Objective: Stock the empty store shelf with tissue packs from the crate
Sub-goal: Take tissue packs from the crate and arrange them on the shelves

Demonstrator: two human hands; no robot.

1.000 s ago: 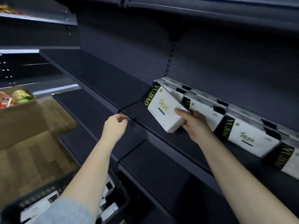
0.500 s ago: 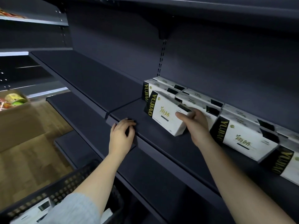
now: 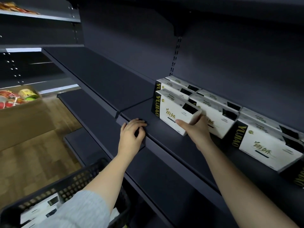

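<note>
Now right hand [image 3: 196, 131] grips tissue pack [image 3: 174, 111] on shelf [image 3: 164, 142]; left hand [image 3: 131, 136] rests on shelf edge, fingers seemingly loosely curled.

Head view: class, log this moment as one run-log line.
right hand grips tissue pack on shelf | left hand rests on shelf edge | crate below, packs left

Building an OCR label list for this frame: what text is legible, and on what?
"YUJIAO", gold on the black end panel: front-left tissue pack held by the right hand.
"YUJIAO": the pack behind it.
"YUJIAO": right tissue pack.
Gold Chinese brand characters on the white fronts: too blurred to read surely.
Small print under them: too small.
Packs in the black crate, snack wrappers in the cardboard box: unreadable.
</note>
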